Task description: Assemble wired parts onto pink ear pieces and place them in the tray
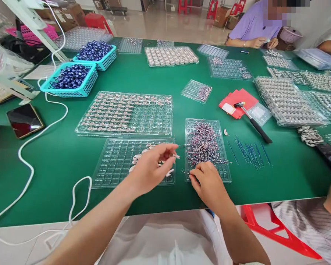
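Our left hand [151, 167] pinches a white clip [177, 156], the fingers of our right hand [209, 184] close on a lead [185, 172] of the tangled pile [205, 145] just beyond them, where we fear snagged neighbours dragging out.

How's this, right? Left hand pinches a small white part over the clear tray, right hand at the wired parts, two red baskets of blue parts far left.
One error: the two baskets are turquoise, not red; the head view shows it. The left hand does pinch the small white part over the clear tray, the right hand at the wired parts.
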The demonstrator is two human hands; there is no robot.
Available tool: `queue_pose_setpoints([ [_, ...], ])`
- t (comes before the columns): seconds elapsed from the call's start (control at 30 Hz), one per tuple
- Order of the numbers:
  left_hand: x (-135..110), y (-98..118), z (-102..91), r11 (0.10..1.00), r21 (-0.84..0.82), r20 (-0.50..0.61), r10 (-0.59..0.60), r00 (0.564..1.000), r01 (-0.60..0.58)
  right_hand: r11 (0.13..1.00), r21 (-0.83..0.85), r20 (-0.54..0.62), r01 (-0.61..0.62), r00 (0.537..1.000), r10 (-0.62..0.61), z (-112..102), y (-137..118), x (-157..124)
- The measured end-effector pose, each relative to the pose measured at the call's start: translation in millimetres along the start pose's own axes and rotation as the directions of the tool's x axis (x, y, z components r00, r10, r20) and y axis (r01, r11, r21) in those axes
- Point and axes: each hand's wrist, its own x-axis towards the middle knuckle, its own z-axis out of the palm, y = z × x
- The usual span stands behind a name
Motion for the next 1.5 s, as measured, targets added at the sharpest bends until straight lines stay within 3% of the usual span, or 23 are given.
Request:
queue_pose_setpoints([
  [0.13, -6.3, -11.0, 6.6, 0.947, -0.241, 0.204, -0.166, 0.965, 0.214, 0.998, -0.063, 0.005, 0.025, 1.000, -0.024, 4.3, 0.1, 3.5],
  [0.23, -0.5, -14.9, 7.3, 0.873, -0.364, 0.308, -0.216, 0.927, 0.324, 0.996, -0.086, -0.038, 0.039, 0.998, -0.042, 7.3, -0.2, 4.5],
  [0.43, 2.5, -24.8, 12.1, 0.788, -0.513, 0.319, -0.194, 0.928, 0.341, 0.997, 0.057, -0.185, 0.046, 0.982, -0.035, -0.8, -5.6, 1.0],
  [0.6, -3.2, -28.1, 14.7, 0.832, -0.434, 0.349, -0.199, 0.916, 0.346, 0.960, 0.220, -0.325, 0.175, 0.941, -0.097, -7.0, -13.3, -0.2],
  [0.8, -7.3, -19.9, 14.2, 0.920, -0.281, 0.406, -0.143, 0.903, 0.272, 0.892, 0.338, -0.343, 0.299, 0.922, -0.179, -0.8, -16.6, -0.2],
  [0.97, -9.2, -16.2, 12.6, 0.947, -0.186, 0.409, -0.168, 0.897, 0.263, 0.872, 0.405, -0.338, 0.275, 0.931, -0.137, 3.8, -18.2, -1.3],
  [1.27, -10.5, -18.4, 14.8, 0.914, -0.230, 0.412, -0.220, 0.884, 0.335, 0.885, 0.412, -0.428, 0.215, 0.903, -0.020, 9.3, -24.5, -2.5],
  [1.5, -11.7, -22.0, 21.0, 0.918, -0.225, 0.355, -0.234, 0.905, 0.326, 0.907, 0.385, -0.419, 0.169, 0.908, 0.009, 10.8, -24.5, -3.6],
])
